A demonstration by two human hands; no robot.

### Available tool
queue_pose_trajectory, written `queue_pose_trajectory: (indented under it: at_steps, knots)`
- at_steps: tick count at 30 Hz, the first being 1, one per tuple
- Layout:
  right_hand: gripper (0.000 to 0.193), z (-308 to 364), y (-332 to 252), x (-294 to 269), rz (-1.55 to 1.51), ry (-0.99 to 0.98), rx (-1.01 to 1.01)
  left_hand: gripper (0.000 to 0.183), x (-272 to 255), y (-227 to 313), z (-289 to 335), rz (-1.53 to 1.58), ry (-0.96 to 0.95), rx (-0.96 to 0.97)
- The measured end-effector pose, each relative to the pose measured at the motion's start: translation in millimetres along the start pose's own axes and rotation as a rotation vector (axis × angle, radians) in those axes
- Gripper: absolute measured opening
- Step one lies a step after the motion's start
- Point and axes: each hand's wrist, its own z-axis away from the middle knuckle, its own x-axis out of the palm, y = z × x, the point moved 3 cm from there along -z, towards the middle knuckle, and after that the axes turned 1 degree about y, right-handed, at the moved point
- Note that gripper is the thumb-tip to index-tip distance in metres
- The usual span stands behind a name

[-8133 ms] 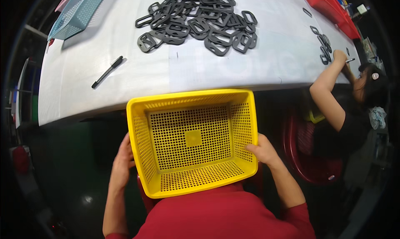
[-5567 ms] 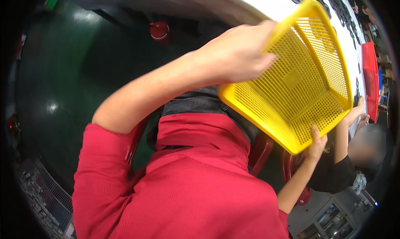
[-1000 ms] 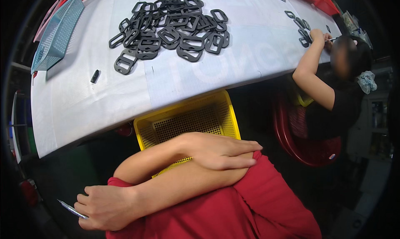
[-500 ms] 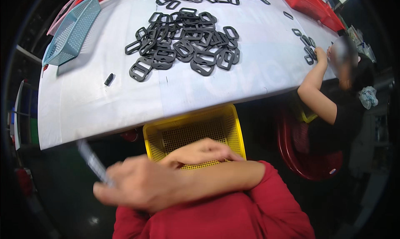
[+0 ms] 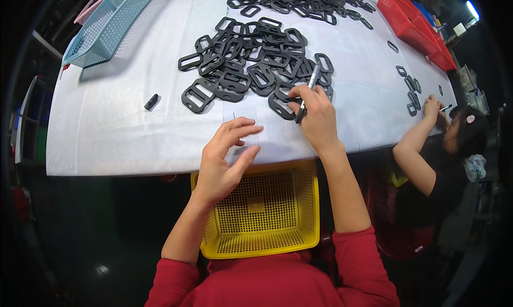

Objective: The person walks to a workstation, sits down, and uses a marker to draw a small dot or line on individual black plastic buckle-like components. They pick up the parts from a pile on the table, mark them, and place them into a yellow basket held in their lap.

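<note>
Since the right hand (image 5: 319, 117) has a pen (image 5: 314, 78) tucked in it while its fingertips are also at a buckle (image 5: 281, 112), that's the spot I'm watching from my end. The hand is bunched up, thumb and fingers curled in around the pen. The buckle sits at the lower edge of the near pile (image 5: 234, 82), just above the middle of the frame, and I can't tell if it's properly pinched or only touched. Either way, two things in one grip is asking for a fumble: pen slides, buckle drops, or both.

There's a loose cap (image 5: 152, 102) lying toward the left of the frame, so my guess is the pen's tip is bare. If so, one sloppy wrist twist could leave a stray mark on the white table (image 5: 107, 141).

Also, those buckles overlap a lot, so tugging one might drag its neighbours along if the loops hook.

The left hand (image 5: 218, 163) is around the middle of the frame, fingers half curled, thumb apart, holding nothing I can see. It's over the upper-left corner of the yellow basket (image 5: 256, 205), so dropping that wrist carelessly could knock the rim, imo.
</note>
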Motion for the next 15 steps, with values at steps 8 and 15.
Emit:
queue_pose_trajectory:
  at_steps: [8, 15]
  knots:
    - [0.02, 25, -52, 6, -0.857, -0.047, 0.323, 0.051, 23, -29, -11, 0.718, 0.257, -0.35]
    - [0.012, 28, -61, -8, -1.168, -0.134, 0.564, 0.058, -3, -14, 2, 0.825, -0.013, -0.331]
